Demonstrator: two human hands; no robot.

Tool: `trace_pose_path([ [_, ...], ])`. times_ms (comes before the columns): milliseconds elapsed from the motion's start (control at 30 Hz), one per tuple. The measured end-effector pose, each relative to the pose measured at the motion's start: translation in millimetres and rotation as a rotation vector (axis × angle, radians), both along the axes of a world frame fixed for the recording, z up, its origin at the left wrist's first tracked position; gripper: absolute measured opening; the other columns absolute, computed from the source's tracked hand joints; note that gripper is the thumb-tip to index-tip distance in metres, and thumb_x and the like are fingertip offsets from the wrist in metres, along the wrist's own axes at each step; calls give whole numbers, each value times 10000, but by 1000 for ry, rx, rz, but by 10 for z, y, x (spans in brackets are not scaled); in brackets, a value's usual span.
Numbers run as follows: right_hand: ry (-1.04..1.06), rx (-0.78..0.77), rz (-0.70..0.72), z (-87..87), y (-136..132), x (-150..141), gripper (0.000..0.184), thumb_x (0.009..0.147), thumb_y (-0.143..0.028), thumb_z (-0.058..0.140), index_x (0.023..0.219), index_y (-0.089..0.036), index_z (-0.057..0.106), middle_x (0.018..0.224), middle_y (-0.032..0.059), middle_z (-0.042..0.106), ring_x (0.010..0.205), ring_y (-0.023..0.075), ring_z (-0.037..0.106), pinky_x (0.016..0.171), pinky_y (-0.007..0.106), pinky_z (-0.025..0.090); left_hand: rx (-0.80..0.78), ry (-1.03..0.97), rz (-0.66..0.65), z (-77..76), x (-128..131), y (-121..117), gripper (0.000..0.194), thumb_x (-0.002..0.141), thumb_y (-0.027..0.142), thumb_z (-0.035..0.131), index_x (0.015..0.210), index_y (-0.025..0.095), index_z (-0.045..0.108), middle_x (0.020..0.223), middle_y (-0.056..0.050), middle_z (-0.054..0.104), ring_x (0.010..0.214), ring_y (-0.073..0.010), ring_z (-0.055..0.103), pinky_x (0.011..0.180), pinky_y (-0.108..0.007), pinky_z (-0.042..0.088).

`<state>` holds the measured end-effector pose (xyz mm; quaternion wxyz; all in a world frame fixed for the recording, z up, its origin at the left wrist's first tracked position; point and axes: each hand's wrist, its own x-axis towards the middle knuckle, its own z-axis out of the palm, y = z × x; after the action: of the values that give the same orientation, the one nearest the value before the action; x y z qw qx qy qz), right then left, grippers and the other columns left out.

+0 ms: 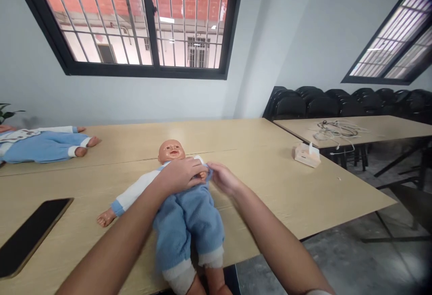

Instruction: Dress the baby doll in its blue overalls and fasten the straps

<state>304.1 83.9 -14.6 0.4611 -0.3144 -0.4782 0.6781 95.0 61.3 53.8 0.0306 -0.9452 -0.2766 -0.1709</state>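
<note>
A baby doll [172, 151] lies on its back on the table, dressed in blue trousers [189, 214] and a white top with blue cuffs. Across its chest reaches my left hand [184, 173], fingers curled around the doll's bent arm. The doll's small hand [201, 175] shows beneath those fingers. My right hand [222, 178] pinches the blue sleeve cuff [209, 171] beside it. The doll's other arm [135, 191] stretches out sideways, its cuff around the wrist. My left hand hides most of the chest.
A second doll [43, 144] in similar clothes lies at the far left. A dark phone [33, 236] rests at the near left. To the right are a tissue box [306, 154], tangled cables [337, 129] on another table, and stacked black chairs [313, 101].
</note>
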Motion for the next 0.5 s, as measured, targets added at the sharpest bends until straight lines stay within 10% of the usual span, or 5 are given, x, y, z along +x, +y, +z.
trace_pose_path([
  [133,-24,-61,141,51,50,201,220,781,-377,804,812,-174,723,819,41,717,790,187,610,804,322,457,-39,15,-22,136,71,-194,109,995,336,602,1026,244,650,1011,-16,652,965,-194,601,709,-292,409],
  [500,-69,-33,-221,-178,330,57,382,730,-530,795,729,-197,606,649,-2,633,635,153,532,632,280,426,-210,-53,-210,362,270,-607,61,959,214,612,898,218,612,927,4,647,928,-182,579,844,-310,425],
])
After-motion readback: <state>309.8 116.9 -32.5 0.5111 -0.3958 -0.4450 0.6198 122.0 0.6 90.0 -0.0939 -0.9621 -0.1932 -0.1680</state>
